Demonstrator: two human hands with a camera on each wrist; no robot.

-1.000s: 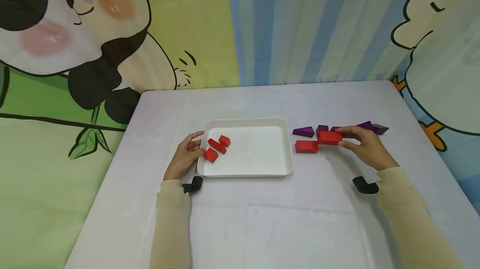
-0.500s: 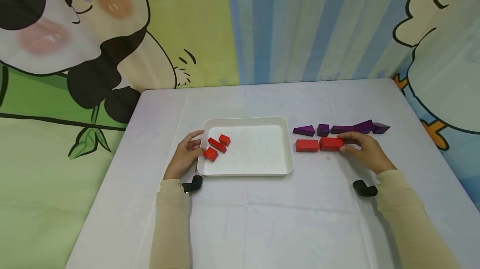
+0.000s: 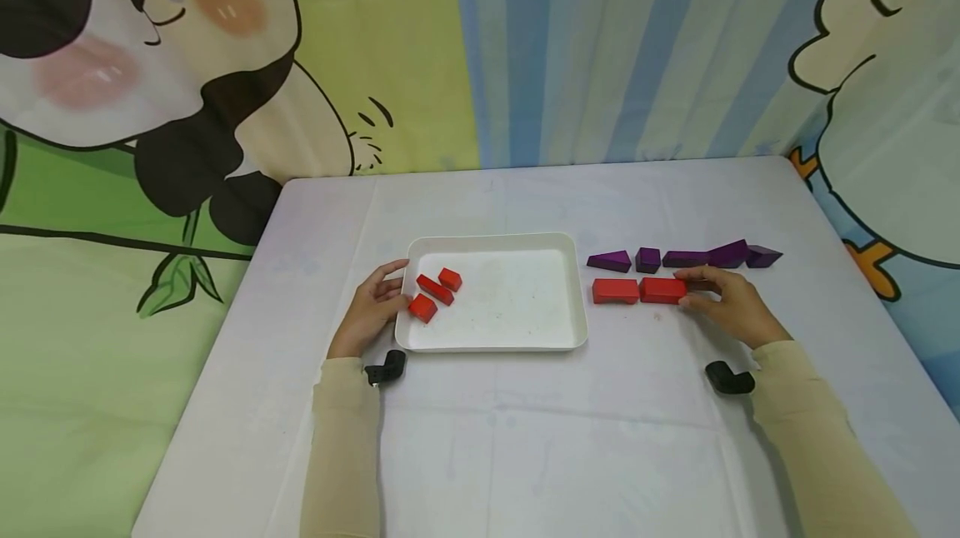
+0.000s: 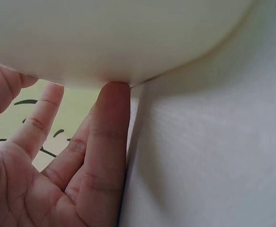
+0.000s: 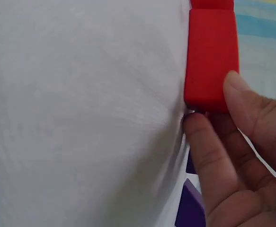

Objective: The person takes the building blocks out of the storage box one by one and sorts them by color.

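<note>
My right hand [image 3: 731, 298] holds the right end of a red rectangular block [image 3: 662, 291] on the table. Seen from the right wrist, the thumb lies on that block [image 5: 211, 59] and the fingers are at its end. A second red block [image 3: 615, 291] stands in line to its left. At the left end of the white tray [image 3: 517, 346], my left hand [image 3: 371, 311] grips the edge, thumb over the rim; the left wrist view shows fingers [image 4: 107, 142] against the tray's outside. Inside, near the left hand, lie a small red cube [image 3: 450, 278], a thin red bar [image 3: 435, 290] and another red block [image 3: 422, 308].
Behind the red blocks runs a row of purple blocks: a wedge [image 3: 609, 261], a cube [image 3: 648, 261] and several longer pieces [image 3: 727, 254]. White cloth [image 3: 540, 446] covers the table. A cartoon-printed curtain [image 3: 405, 47] hangs behind it.
My right hand has lowered the red block from above the table to beside the other red block, uncovering the purple row. The left hand stays at the tray's edge.
</note>
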